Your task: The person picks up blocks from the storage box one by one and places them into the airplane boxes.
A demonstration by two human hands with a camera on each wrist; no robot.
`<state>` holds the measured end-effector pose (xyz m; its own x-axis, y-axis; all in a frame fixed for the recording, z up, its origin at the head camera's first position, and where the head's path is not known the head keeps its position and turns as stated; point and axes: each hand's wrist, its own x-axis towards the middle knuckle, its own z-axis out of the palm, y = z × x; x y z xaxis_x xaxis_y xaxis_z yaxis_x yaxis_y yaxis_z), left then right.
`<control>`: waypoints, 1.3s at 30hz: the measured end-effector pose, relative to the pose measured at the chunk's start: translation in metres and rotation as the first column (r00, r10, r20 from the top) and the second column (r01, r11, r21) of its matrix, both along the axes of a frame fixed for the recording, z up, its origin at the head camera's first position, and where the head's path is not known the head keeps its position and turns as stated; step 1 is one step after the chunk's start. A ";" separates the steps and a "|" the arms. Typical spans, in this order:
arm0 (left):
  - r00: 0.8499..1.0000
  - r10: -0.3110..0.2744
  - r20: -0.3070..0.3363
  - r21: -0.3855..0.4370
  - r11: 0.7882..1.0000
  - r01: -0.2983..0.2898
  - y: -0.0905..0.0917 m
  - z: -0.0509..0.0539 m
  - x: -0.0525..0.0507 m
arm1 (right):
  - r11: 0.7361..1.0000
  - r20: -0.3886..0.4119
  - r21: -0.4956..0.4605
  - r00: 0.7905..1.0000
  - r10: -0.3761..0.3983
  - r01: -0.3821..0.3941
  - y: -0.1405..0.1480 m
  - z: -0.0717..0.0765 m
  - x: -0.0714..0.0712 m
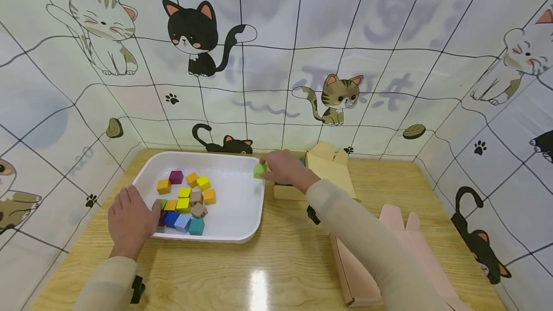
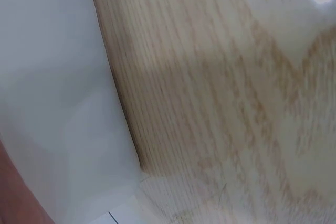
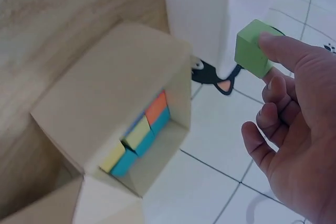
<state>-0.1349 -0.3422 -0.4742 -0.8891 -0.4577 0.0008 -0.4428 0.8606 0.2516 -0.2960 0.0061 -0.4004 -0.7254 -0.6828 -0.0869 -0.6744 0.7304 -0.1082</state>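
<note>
In the head view, a white tray [image 1: 233, 215] holds several coloured blocks: orange, yellow, wooden, purple, blue and teal. My left hand [image 1: 131, 217] rests over the tray's front left corner, fingers extended along the rim and thumb beside the blocks. The left wrist view shows mostly the tray's outer wall [image 2: 58, 93]. My right hand [image 1: 287, 169] pinches a light green cube [image 1: 259, 171] between thumb and fingertips, at the tray's right rim. In the right wrist view, the green cube [image 3: 252, 51] is clear of the opened cardboard box [image 3: 115, 87], which has several coloured blocks inside.
The small box's raised lid [image 1: 334, 172] leans out to the right, behind my right forearm. A second, pinkish cardboard box [image 1: 358, 272] lies at the front right, partly under my sleeve. Cat-patterned sheeting [image 1: 276, 61] walls in the wooden table [image 1: 216, 272].
</note>
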 end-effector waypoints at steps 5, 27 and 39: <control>1.000 0.007 0.004 -0.007 1.000 -0.007 0.000 -0.001 -0.001 | 0.999 0.007 -0.009 0.999 -0.051 0.051 0.011 0.010 -0.008; 1.000 0.017 0.018 -0.023 1.000 -0.016 -0.001 0.001 0.001 | 0.978 0.064 0.131 0.983 -0.170 0.160 0.085 -0.016 -0.023; 1.000 0.010 -0.004 -0.017 1.000 -0.010 0.002 0.002 0.000 | 0.975 0.080 0.176 0.985 -0.153 0.137 0.087 -0.025 -0.019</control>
